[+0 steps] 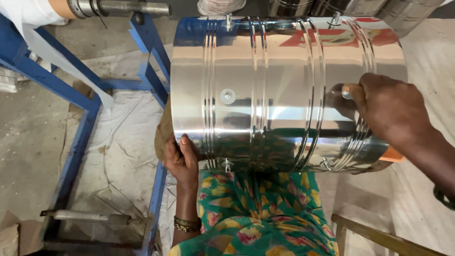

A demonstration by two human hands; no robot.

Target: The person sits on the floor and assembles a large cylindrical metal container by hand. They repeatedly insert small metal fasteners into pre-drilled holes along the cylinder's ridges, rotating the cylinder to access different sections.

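A large polished steel drum lies on its side across my lap, with ribbed rings around it and small studs along its wall. My left hand grips the drum's left rim from below, thumb up against the metal, next to a brown cloth. My right hand rests on the right ribbed end, fingers curled around a small round fitting on the wall. An orange piece shows under the drum's right end.
A blue metal frame stands to the left with a steel roller shaft above and a white sheet on the floor. More steel vessels sit behind. A wooden bar lies at lower right.
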